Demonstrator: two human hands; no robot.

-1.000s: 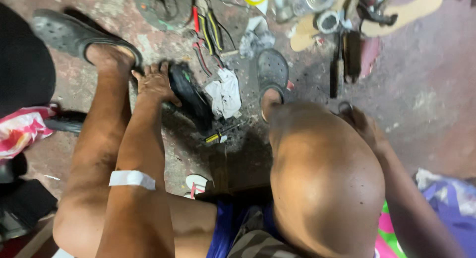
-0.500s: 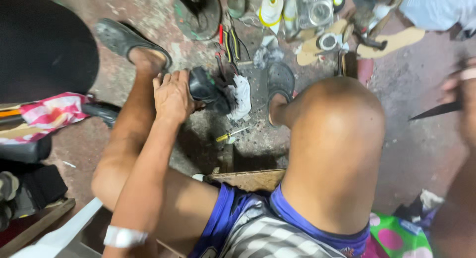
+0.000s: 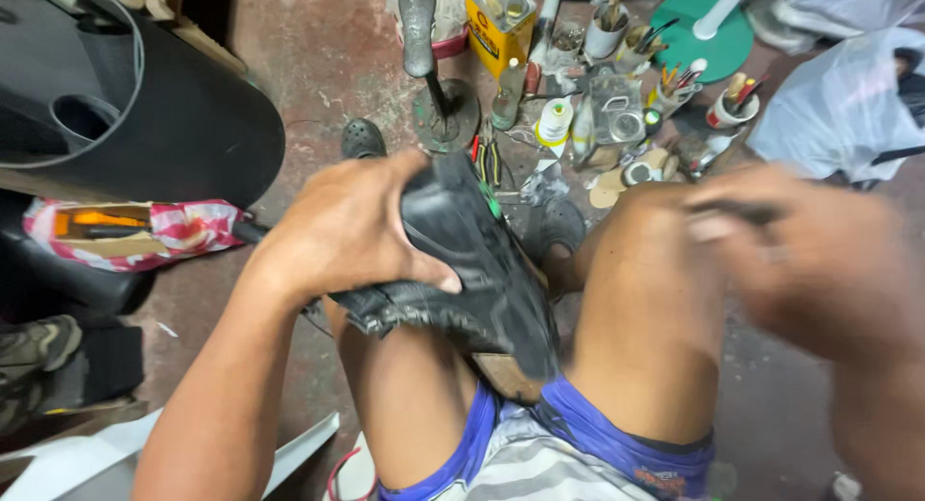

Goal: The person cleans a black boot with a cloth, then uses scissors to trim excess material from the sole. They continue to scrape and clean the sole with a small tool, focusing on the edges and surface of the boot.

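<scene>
A seated person's left hand [image 3: 352, 231] clamps its fingers [image 3: 424, 270] around a worn black shoe [image 3: 472, 270] resting on the thighs; it looks stiff-soled yet pliable, best held at the upper. The blurred right hand [image 3: 800, 260], at three o'clock, pinches a thin dark tool [image 3: 727, 212]. Glue tins and jars [image 3: 578, 87] crowd the stained concrete floor [image 3: 318, 67] at twelve o'clock.

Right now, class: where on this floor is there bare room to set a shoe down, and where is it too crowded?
Bare floor lies between the black curved panel and the iron stand. More shows beside the right hand, below the white bags. Crowded: the bottles, cups and tools beyond the knees.
</scene>
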